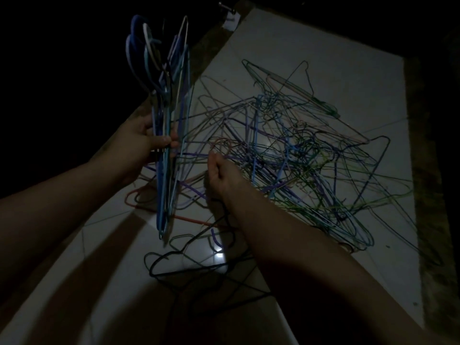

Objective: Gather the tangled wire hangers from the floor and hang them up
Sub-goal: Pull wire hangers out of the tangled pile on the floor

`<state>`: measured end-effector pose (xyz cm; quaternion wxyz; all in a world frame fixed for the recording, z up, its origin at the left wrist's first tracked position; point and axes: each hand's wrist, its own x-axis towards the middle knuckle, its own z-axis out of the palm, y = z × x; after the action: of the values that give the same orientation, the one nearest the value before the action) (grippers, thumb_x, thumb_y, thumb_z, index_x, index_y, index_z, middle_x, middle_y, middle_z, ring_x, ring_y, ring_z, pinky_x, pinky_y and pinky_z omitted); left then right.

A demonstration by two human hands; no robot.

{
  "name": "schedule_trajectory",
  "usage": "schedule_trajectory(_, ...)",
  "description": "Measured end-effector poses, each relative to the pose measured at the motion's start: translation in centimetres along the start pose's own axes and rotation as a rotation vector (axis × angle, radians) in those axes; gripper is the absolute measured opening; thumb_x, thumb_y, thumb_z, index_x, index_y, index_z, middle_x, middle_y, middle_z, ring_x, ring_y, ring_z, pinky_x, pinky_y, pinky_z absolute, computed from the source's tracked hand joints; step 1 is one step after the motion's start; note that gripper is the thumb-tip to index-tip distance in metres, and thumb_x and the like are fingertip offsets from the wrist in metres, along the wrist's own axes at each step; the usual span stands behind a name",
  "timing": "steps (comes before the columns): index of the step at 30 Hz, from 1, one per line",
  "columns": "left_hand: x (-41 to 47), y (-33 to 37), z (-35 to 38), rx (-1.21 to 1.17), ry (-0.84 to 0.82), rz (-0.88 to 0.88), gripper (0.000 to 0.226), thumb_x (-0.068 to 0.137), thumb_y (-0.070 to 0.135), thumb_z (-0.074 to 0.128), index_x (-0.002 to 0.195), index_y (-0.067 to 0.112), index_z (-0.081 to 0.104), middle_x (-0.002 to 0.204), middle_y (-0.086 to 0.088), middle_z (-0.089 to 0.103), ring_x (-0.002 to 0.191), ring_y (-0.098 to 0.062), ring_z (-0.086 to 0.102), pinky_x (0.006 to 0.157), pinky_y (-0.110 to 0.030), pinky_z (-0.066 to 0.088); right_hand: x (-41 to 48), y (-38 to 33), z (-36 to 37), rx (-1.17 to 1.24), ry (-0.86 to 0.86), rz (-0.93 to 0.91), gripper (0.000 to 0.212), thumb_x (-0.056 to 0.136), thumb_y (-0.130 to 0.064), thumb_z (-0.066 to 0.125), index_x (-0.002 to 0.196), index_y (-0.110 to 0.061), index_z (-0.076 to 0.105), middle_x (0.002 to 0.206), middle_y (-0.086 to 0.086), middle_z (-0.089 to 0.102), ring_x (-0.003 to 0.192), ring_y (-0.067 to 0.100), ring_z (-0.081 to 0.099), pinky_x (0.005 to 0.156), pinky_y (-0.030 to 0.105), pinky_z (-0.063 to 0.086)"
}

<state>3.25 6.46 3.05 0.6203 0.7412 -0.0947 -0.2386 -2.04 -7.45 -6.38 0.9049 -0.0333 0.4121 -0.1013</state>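
The left hand (146,140) grips one upright bundle of wire hangers (169,95), fingers wrapped round it. The right hand (220,175) curls at a pinkish hook (221,143) in the single tangled pile (298,155) on the tiled floor (323,46); whether it pinches is unclear. Pulling could drag interlocked neighbours along. The hangers are too snarled to count.

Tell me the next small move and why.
Probably lift the pinkish hanger free of the tangled pile and slip it onto the bundle gripped by the left hand: the right hand is curled right at its hook, though dim light hides whether its grip is closed.
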Motion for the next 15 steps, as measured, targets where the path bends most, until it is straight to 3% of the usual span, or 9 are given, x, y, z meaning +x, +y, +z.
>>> schedule_trajectory(3, 0.3, -0.5, -0.4, 0.004, 0.023, -0.014, 0.031, 0.092, -0.009, 0.043, 0.109, 0.015, 0.054, 0.083, 0.001, 0.061, 0.064, -0.002, 0.065, 0.049, -0.011, 0.048, 0.7, 0.2, 0.1, -0.199, 0.044, -0.028, 0.037, 0.098, -0.006, 0.046, 0.134, 0.004, 0.044, 0.131, 0.017, 0.054, 0.118, 0.023, 0.055, 0.078, 0.018, 0.053)
schedule_trajectory(4, 0.3, -0.7, -0.6, 0.01, 0.024, -0.014, 0.03, 0.092, -0.008, 0.043, 0.107, 0.016, 0.054, 0.082, 0.001, 0.061, 0.066, -0.003, 0.064, 0.049, -0.011, 0.048, 1.2, 0.0, -0.2, -0.356, 0.065, -0.051, 0.03, 0.098, -0.011, 0.049, 0.125, 0.003, 0.052, 0.113, 0.015, 0.062, 0.102, 0.021, 0.062, 0.07, 0.017, 0.054)
schedule_trajectory(6, 0.4, -0.9, -1.0, 0.008, 0.023, -0.017, 0.029, 0.091, -0.009, 0.044, 0.097, 0.016, 0.056, 0.08, 0.0, 0.061, 0.065, -0.003, 0.064, 0.05, -0.012, 0.049, 1.8, -0.7, -0.7, -0.771, 0.136, -0.18, 0.025, 0.097, -0.026, 0.054, 0.087, -0.004, 0.06, 0.072, 0.009, 0.058, 0.063, 0.019, 0.057, 0.057, 0.03, 0.051)
schedule_trajectory(8, 0.6, -0.9, -1.3, 0.004, 0.023, -0.014, 0.032, 0.09, -0.01, 0.045, 0.089, 0.02, 0.057, 0.079, 0.001, 0.061, 0.061, -0.001, 0.065, 0.052, -0.014, 0.051, 2.4, -2.1, -1.9, -1.132, 0.256, -0.416, 0.041, 0.096, -0.035, 0.053, 0.065, -0.008, 0.052, 0.06, 0.006, 0.049, 0.058, 0.024, 0.05, 0.061, 0.036, 0.046)
schedule_trajectory(12, 0.5, -0.6, -0.9, 0.015, -0.001, 0.01, 0.039, 0.091, -0.009, 0.045, 0.09, 0.028, 0.056, 0.079, 0.001, 0.062, 0.062, 0.0, 0.065, 0.054, -0.014, 0.052, 2.7, -6.2, -4.5, -1.397, 0.395, -0.791, 0.019, 0.097, -0.027, 0.051, 0.092, -0.009, 0.054, 0.081, 0.005, 0.056, 0.072, 0.019, 0.051, 0.067, 0.029, 0.037)
schedule_trajectory(15, 0.3, -0.5, -0.3, 0.015, -0.001, 0.001, 0.039, 0.091, -0.008, 0.046, 0.092, 0.03, 0.055, 0.08, 0.004, 0.064, 0.062, 0.001, 0.066, 0.053, -0.013, 0.051, 3.5, -8.8, -5.8, -1.644, 0.452, -0.922, 0.023, 0.096, -0.023, 0.052, 0.11, -0.008, 0.061, 0.11, 0.012, 0.062, 0.097, 0.028, 0.059, 0.081, 0.036, 0.048)
